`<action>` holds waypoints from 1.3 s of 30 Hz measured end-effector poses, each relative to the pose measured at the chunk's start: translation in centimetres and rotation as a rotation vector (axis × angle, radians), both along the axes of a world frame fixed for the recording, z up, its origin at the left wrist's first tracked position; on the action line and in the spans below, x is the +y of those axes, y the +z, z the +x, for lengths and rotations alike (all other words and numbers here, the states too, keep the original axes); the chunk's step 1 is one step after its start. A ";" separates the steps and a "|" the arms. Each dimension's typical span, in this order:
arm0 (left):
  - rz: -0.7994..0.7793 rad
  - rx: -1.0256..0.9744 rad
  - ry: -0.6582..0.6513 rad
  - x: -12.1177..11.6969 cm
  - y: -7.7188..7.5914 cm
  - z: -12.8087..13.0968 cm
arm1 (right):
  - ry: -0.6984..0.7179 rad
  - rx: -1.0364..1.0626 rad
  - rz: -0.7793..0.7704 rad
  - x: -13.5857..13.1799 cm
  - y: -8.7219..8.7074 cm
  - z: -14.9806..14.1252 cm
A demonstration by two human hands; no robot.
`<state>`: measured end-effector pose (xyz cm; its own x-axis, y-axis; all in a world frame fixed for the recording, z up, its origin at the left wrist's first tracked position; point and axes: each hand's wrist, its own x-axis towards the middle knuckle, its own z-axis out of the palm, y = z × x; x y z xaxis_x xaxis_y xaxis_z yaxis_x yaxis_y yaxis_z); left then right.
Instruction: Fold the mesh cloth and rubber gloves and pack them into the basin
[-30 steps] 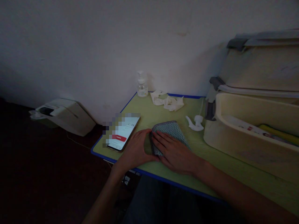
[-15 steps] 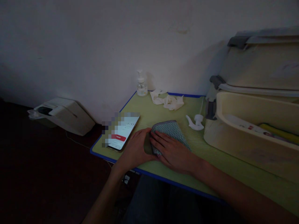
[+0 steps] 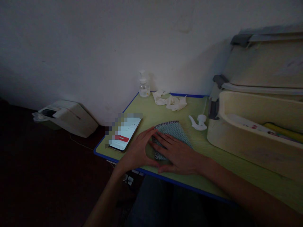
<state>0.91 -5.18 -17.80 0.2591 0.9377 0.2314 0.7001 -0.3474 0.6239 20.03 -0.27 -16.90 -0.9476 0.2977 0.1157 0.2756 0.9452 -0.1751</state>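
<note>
A folded blue-green woven cloth (image 3: 174,129) with a dark checked edge lies on the yellow-green table (image 3: 189,167). My right hand (image 3: 176,154) rests flat on top of it, fingers spread and pointing left. At the cloth's left edge is my left hand (image 3: 139,149), its fingertips touching the upper left corner and its thumb stretched toward my right thumb. Both hands are open, and part of the cloth is hidden under the right one. Just left of my left hand lies a phone (image 3: 125,132) with a lit screen.
A clear pump bottle (image 3: 144,88) and crumpled tissue (image 3: 175,102) stand near the wall. To the right are a white spray nozzle (image 3: 198,123) with a tube and a large cream bin (image 3: 246,154). A white box-like bin (image 3: 71,116) sits on the floor at left.
My right thumb has spread away from the fingers, down off the cloth's lower edge. The left fingertips have shifted slightly up and right to the cloth's corner. The cloth stays in place.
</note>
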 end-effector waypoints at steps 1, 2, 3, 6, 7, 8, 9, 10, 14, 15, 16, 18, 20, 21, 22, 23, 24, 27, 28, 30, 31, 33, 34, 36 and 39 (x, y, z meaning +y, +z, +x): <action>-0.001 -0.011 0.005 0.0 0.0 0.0 | -0.002 0.011 0.002 0.0 0.0 0.0; -0.003 -0.017 0.011 0.0 0.0 0.0 | -0.007 0.023 -0.001 0.1 0.1 0.1; -0.006 -0.021 0.015 0.0 0.0 0.0 | -0.013 0.035 -0.005 0.1 0.1 0.1; -0.012 -0.016 0.016 0.0 0.1 0.1 | -0.015 0.071 0.009 0.2 0.2 0.2; -0.012 -0.011 0.013 0.0 0.1 0.1 | 0.001 0.084 0.031 0.2 0.2 0.2; -0.011 -0.004 0.011 0.0 0.0 0.0 | 0.020 0.097 0.064 0.1 0.1 0.2; -0.007 0.001 0.012 0.0 0.0 0.0 | 0.041 0.108 0.105 0.1 0.0 0.2; -0.003 0.004 0.013 0.0 0.0 0.0 | 0.064 0.115 0.152 0.0 -0.2 0.1; 0.004 -0.003 0.019 0.1 -0.2 -0.1 | 0.135 0.107 0.326 -0.3 -0.3 0.0; 0.005 -0.007 0.017 0.1 -0.2 -0.1 | 0.147 0.103 0.352 -0.4 -0.3 0.0; 0.003 -0.009 0.013 0.1 -0.3 -0.2 | 0.155 0.102 0.373 -0.4 -0.3 0.0; -0.008 -0.009 0.011 0.0 -0.3 -0.2 | 0.167 0.114 0.399 -0.4 -0.3 0.0; -0.017 -0.005 0.015 0.0 -0.2 -0.1 | 0.166 0.143 0.409 -0.3 -0.4 0.0; -0.019 -0.004 0.019 0.0 -0.2 -0.1 | 0.163 0.156 0.410 -0.3 -0.5 0.0; -0.019 -0.003 0.023 0.0 -0.1 -0.1 | 0.158 0.167 0.411 -0.3 -0.6 0.1; -0.018 -0.004 0.027 0.0 0.0 0.0 | 0.150 0.170 0.409 -0.3 -0.7 0.1; -0.020 -0.006 0.033 0.0 0.0 0.0 | 0.143 0.167 0.408 -0.3 -0.8 0.1; -0.026 -0.031 0.053 -0.1 0.2 0.1 | 0.123 0.159 0.377 -0.4 -1.0 0.1; -0.021 -0.040 0.061 -0.1 0.3 0.2 | 0.113 0.163 0.351 -0.5 -1.0 0.1; 0.001 -0.050 0.091 -0.2 0.2 0.2 | 0.095 0.176 0.286 -0.6 -0.8 0.1; 0.012 -0.049 0.111 -0.3 0.2 0.2 | 0.080 0.181 0.252 -0.7 -0.7 0.0; 0.023 -0.041 0.148 -0.4 0.0 0.2 | 0.032 0.185 0.197 -0.9 -0.4 0.0; 0.021 -0.037 0.161 -0.4 -0.1 0.2 | 0.001 0.186 0.182 -0.9 -0.4 -0.1; 0.011 -0.025 0.168 -0.4 -0.2 0.3 | -0.045 0.187 0.186 -0.9 -0.4 -0.2; 0.002 -0.011 0.167 -0.4 -0.2 0.3 | -0.038 0.199 0.270 -0.8 -0.7 -0.3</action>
<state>1.19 -5.59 -17.97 0.0974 0.9671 0.2351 0.7414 -0.2281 0.6311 19.73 -1.09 -17.57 -0.8876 0.2655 0.3763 0.2966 0.9546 0.0262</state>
